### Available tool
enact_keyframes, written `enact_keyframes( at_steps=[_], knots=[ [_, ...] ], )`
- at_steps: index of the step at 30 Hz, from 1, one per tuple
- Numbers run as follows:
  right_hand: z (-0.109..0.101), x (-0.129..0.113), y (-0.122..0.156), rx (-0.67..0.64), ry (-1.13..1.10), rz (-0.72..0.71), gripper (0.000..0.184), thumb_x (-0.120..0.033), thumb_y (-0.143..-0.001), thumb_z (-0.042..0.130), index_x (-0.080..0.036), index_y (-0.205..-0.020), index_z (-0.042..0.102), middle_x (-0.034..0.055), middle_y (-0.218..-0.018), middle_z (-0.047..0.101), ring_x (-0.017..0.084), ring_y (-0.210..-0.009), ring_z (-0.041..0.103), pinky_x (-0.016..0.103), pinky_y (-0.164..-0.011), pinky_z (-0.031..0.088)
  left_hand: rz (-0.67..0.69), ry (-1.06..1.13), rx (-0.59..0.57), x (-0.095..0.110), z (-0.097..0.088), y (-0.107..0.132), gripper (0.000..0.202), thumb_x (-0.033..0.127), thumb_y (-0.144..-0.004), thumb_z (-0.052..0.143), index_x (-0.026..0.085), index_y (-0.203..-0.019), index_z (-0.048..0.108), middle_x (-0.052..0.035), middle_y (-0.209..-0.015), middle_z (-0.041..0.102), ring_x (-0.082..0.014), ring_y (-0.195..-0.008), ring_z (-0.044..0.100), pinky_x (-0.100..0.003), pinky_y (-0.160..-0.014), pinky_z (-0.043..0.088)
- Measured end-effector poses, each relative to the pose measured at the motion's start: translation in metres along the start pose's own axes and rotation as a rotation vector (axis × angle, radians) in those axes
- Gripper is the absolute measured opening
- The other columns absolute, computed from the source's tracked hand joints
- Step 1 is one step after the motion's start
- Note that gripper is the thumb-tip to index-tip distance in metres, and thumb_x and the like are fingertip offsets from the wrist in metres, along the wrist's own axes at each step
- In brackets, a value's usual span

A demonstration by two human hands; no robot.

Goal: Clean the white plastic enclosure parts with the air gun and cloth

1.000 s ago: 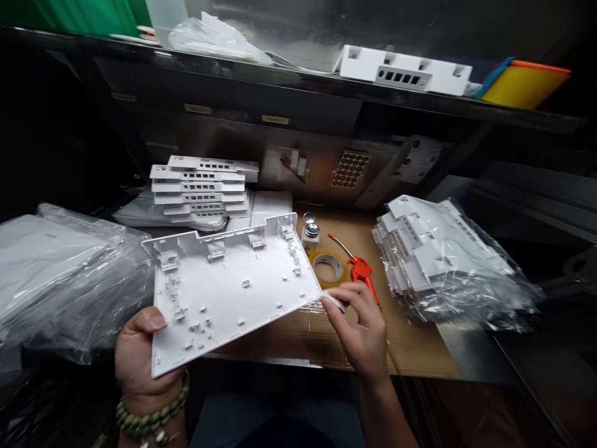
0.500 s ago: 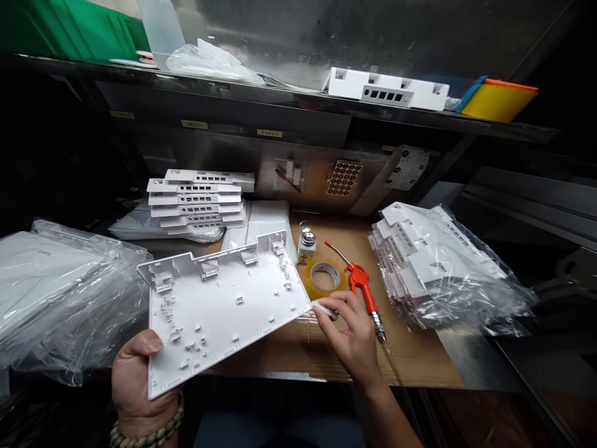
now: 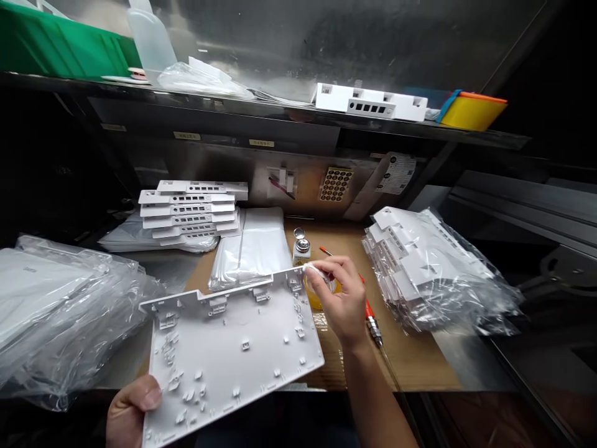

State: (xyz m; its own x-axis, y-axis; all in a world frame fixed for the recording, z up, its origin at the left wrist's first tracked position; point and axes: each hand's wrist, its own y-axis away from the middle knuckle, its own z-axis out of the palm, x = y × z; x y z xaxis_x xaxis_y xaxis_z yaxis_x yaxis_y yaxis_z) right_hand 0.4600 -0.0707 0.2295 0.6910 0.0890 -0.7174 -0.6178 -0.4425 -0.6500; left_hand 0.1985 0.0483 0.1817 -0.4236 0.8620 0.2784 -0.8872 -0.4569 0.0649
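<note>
My left hand [image 3: 128, 414] grips the near left corner of a flat white plastic cover panel [image 3: 233, 348], its ribbed inner side facing up. My right hand [image 3: 336, 297] is closed in a pinch on a small white strip at the panel's far right corner. Under that hand lies a roll of yellowish tape [image 3: 317, 297], mostly hidden. Beside it on the cardboard sheet [image 3: 410, 354] are a red air blow gun [image 3: 370, 314] and a small metal-capped bottle [image 3: 301, 247].
A stack of white panels [image 3: 193, 208] stands at the back left. A pile of clear bags [image 3: 254, 246] lies behind the held panel. Bagged white parts lie at the left [image 3: 56, 305] and right [image 3: 433, 267]. A shelf above carries a white housing [image 3: 370, 102] and a yellow box [image 3: 473, 112].
My right hand moved from the panel's near right edge up to its far right corner. The panel dropped lower and nearer to me as the view tilted up.
</note>
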Motion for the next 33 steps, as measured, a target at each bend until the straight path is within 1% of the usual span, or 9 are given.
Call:
enact_keyframes(
  at_steps=[3, 5, 10, 13, 17, 20, 22, 27, 33],
  knots=[
    [0.001, 0.006, 0.004, 0.022, -0.003, 0.03, 0.01, -0.025, -0.095, 0.067, -0.021, -0.097, 0.075, 0.0033, -0.091, 0.064, 0.016, -0.08, 0.058, 0.032, -0.073, 0.05, 0.076, -0.109, -0.013, -0.001, -0.006, -0.001, 0.12, 0.002, -0.055, 0.049, 0.061, -0.151, 0.006, 0.0231, -0.138, 0.055, -0.0356, -0.137, 0.047, -0.066, -0.111, 0.045],
    [0.0, 0.011, 0.007, 0.03, -0.01, 0.033, 0.009, -0.025, -0.095, 0.068, -0.021, -0.098, 0.076, 0.0031, -0.092, 0.064, 0.016, -0.081, 0.057, 0.031, -0.073, 0.049, 0.079, -0.143, -0.001, -0.001, -0.011, -0.002, 0.12, 0.002, -0.055, 0.049, 0.059, -0.153, 0.008, 0.0195, -0.139, 0.058, -0.0373, -0.136, 0.049, -0.067, -0.111, 0.044],
    [-0.007, 0.029, 0.009, 0.012, 0.065, 0.084, 0.014, -0.031, -0.095, 0.067, -0.02, -0.096, 0.076, 0.0035, -0.091, 0.064, 0.016, -0.081, 0.058, 0.031, -0.071, 0.049, 0.043, -0.194, -0.038, -0.004, -0.011, -0.007, 0.113, 0.003, -0.057, 0.051, 0.039, -0.161, 0.024, -0.0012, -0.142, 0.064, -0.0445, -0.13, 0.057, -0.07, -0.105, 0.048],
    [-0.005, 0.024, 0.009, 0.058, 0.068, 0.059, 0.012, -0.03, -0.094, 0.069, -0.02, -0.095, 0.076, 0.0036, -0.092, 0.065, 0.016, -0.081, 0.058, 0.031, -0.069, 0.048, 0.097, -0.25, 0.057, -0.012, 0.003, -0.012, 0.111, 0.002, -0.053, 0.052, 0.031, -0.159, 0.035, -0.0087, -0.137, 0.069, -0.0446, -0.122, 0.064, -0.067, -0.1, 0.054],
    [0.013, -0.021, 0.014, -0.019, -0.066, -0.089, 0.007, -0.02, -0.093, 0.071, -0.023, -0.099, 0.074, 0.003, -0.095, 0.063, 0.015, -0.08, 0.058, 0.032, -0.073, 0.05, 0.213, -0.319, 0.305, -0.034, 0.031, -0.021, 0.115, -0.002, -0.048, 0.055, 0.033, -0.156, 0.04, -0.0075, -0.123, 0.075, -0.0381, -0.108, 0.072, -0.055, -0.092, 0.062],
    [0.032, -0.058, 0.018, -0.097, -0.158, -0.216, 0.016, -0.014, -0.092, 0.069, -0.023, -0.106, 0.072, 0.0037, -0.097, 0.062, 0.016, -0.08, 0.061, 0.032, -0.072, 0.053, 0.229, -0.329, 0.362, -0.05, 0.047, -0.024, 0.122, -0.005, -0.046, 0.056, 0.037, -0.158, 0.032, -0.0032, -0.114, 0.076, -0.0297, -0.1, 0.074, -0.043, -0.089, 0.063],
    [0.043, -0.07, 0.019, -0.098, -0.164, -0.291, 0.02, -0.013, -0.092, 0.07, -0.023, -0.109, 0.071, 0.0039, -0.097, 0.063, 0.017, -0.083, 0.063, 0.033, -0.075, 0.055, 0.228, -0.321, 0.358, -0.058, 0.053, -0.023, 0.125, -0.006, -0.047, 0.056, 0.038, -0.16, 0.026, -0.0016, -0.109, 0.076, -0.0244, -0.094, 0.074, -0.036, -0.087, 0.061],
    [0.051, -0.067, 0.017, -0.085, -0.139, -0.28, 0.017, -0.011, -0.091, 0.07, -0.02, -0.105, 0.072, 0.0033, -0.094, 0.062, 0.016, -0.083, 0.062, 0.032, -0.076, 0.054, 0.209, -0.284, 0.375, -0.061, 0.057, -0.021, 0.126, -0.006, -0.048, 0.056, 0.037, -0.161, 0.021, -0.001, -0.104, 0.075, -0.0212, -0.086, 0.073, -0.031, -0.079, 0.06],
    [0.051, -0.066, 0.016, -0.099, -0.127, -0.28, 0.017, -0.011, -0.091, 0.071, -0.02, -0.105, 0.072, 0.003, -0.095, 0.062, 0.015, -0.082, 0.061, 0.031, -0.077, 0.053, 0.183, -0.269, 0.364, -0.06, 0.058, -0.026, 0.127, -0.007, -0.046, 0.058, 0.037, -0.161, 0.023, -0.0029, -0.112, 0.075, -0.0254, -0.096, 0.073, -0.034, -0.083, 0.06]
  ],
)
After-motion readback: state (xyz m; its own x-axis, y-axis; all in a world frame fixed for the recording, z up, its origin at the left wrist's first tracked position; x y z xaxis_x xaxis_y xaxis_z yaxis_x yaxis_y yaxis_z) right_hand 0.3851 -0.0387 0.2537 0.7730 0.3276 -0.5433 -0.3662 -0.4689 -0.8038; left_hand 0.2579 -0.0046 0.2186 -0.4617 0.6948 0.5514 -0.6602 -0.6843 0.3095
